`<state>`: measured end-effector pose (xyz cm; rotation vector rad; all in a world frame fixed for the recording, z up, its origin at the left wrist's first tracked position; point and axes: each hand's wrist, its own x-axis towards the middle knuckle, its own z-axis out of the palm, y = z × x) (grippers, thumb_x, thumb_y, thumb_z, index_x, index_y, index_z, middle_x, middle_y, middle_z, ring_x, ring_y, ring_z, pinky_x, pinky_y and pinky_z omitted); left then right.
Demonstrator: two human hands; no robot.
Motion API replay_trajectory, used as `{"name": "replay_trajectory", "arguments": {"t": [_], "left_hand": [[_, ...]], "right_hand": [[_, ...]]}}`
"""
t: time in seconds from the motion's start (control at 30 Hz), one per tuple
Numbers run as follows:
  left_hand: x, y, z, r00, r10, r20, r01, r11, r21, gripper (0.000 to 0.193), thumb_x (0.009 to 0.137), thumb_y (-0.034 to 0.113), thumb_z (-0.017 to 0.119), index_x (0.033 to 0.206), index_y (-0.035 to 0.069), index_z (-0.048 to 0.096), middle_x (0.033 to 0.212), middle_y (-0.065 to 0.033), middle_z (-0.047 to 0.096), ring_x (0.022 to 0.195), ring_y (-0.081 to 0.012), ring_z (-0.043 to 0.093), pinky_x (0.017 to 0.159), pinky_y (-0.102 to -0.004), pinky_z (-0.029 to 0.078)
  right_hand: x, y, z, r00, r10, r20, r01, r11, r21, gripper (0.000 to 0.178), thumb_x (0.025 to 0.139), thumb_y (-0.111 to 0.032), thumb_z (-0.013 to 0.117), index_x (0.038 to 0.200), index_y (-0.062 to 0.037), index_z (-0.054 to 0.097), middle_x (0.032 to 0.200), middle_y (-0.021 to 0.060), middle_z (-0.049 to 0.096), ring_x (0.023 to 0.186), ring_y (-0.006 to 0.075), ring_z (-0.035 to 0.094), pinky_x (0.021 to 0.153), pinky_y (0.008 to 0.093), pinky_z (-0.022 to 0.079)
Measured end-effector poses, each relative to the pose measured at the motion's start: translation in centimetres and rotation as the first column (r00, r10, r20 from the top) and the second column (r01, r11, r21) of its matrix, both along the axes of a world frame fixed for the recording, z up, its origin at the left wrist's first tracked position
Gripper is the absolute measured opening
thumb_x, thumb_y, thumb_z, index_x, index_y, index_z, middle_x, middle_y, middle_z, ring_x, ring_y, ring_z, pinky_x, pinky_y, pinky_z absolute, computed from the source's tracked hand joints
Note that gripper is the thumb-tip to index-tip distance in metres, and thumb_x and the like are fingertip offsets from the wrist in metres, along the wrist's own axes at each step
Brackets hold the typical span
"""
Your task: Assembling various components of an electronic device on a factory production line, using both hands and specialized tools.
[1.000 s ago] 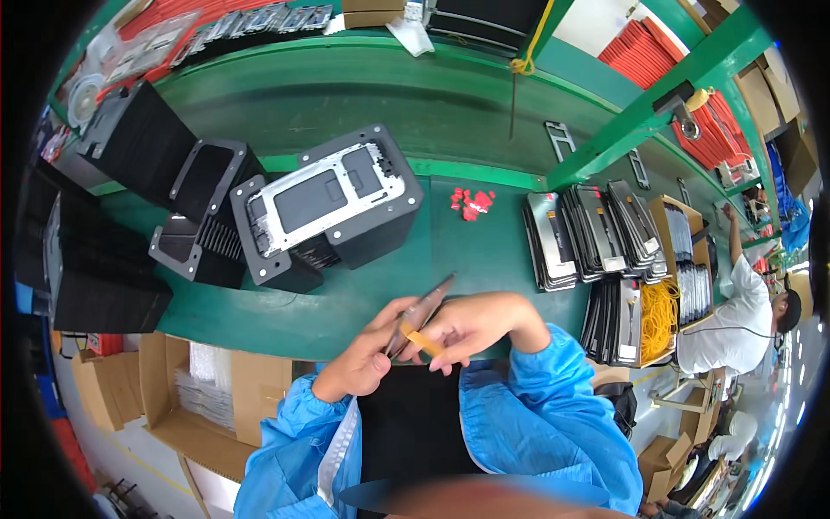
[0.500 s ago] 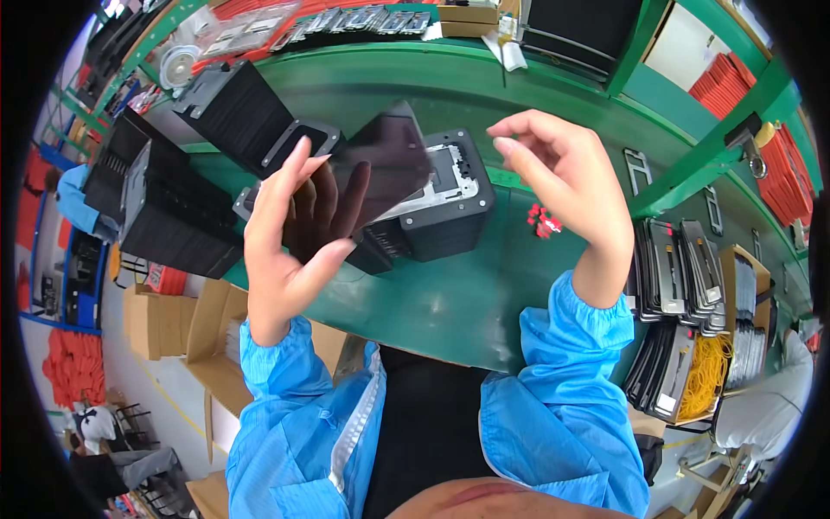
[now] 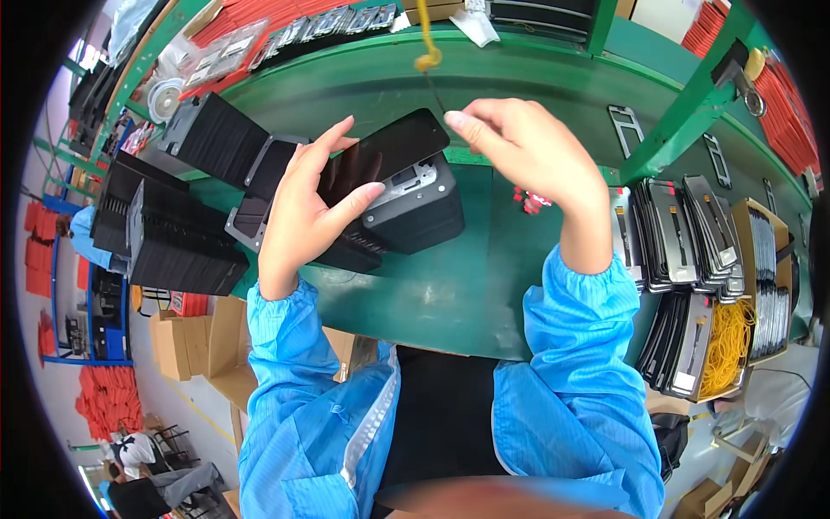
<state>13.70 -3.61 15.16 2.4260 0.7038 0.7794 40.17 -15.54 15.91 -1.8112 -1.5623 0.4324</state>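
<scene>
Over a black stack [image 3: 424,214], left fingers [image 3: 322,145] grip a dark panel [image 3: 398,147] — whether right fingers [image 3: 476,132] hold anything, unclear.

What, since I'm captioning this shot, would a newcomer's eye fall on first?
First, the glossy black panel in the left hand, with the right hand near its far right corner. Next, the yellow strands at the right, beside a dark stack. Then the red bits on the green bench, seen beside the right hand.
</scene>
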Motion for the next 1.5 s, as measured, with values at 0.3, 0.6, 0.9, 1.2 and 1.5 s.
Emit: {"name": "replay_trajectory", "arguments": {"t": [0.3,0.6,0.9,1.2,1.5], "left_hand": [[-0.4,-0.6,0.2,1.0,0.022,0.001,-0.022,0.992,0.128,0.088,0.072,0.026,0.093,0.149,0.008,0.054,0.126,-0.0133,0.072,0.123,-0.033,0.066,0.123,-0.0554,0.031],[-1.9,0.0,-0.4,1.0,0.009,0.026,-0.009,0.999,0.037,0.09,0.07,0.026,0.093,0.149,0.008,0.054,0.125,-0.0127,0.072,0.124,-0.0336,0.066,0.123,-0.0595,0.029],[-2.1,0.4,-1.0,0.998,-0.006,0.065,0.004,1.0,0.026,0.087,0.069,0.025,0.093,0.146,0.008,0.056,0.125,-0.0125,0.073,0.123,-0.0335,0.066,0.124,-0.0598,0.028],[-2.2,0.4,-0.8,0.995,-0.04,0.097,0.037,0.999,0.032,0.079,0.075,0.02,0.089,0.146,0.007,0.058,0.133,-0.0145,0.069,0.129,-0.0323,0.063,0.122,-0.0506,0.033],[-7.0,1.3,-1.6,0.999,0.011,-0.04,-0.014,0.996,-0.083,0.062,0.087,0.009,0.078,0.146,0.002,0.06,0.148,-0.0187,0.059,0.136,-0.0314,0.058,0.117,-0.0396,0.04]], "right_hand": [[-0.3,1.4,-3.5,0.986,0.169,0.009,-0.168,0.983,-0.074,0.051,0.106,-0.046,0.057,0.106,0.0019,0.073,0.084,0.0186,0.071,0.077,0.0374,0.067,0.073,0.0439,0.053],[-0.8,1.9,-3.0,0.985,0.167,-0.033,-0.17,0.972,-0.164,0.059,0.102,-0.053,0.061,0.109,0.0045,0.071,0.088,0.0226,0.071,0.083,0.0386,0.07,0.077,0.0446,0.054],[-1.6,1.9,-2.6,0.987,0.156,-0.045,-0.161,0.973,-0.165,0.057,0.103,-0.051,0.06,0.111,0.0047,0.07,0.087,0.0233,0.07,0.079,0.0387,0.067,0.074,0.0444,0.052],[-1.9,1.6,-2.3,0.98,0.178,-0.087,-0.193,0.955,-0.225,0.051,0.107,-0.045,0.056,0.107,0.0032,0.071,0.081,0.0226,0.067,0.076,0.0391,0.065,0.073,0.0452,0.052],[-1.5,1.4,-0.9,0.983,0.178,-0.034,-0.179,0.928,-0.327,0.051,0.107,-0.047,0.056,0.11,0.0005,0.073,0.082,0.0176,0.071,0.074,0.0284,0.067,0.071,0.0407,0.054]]}}
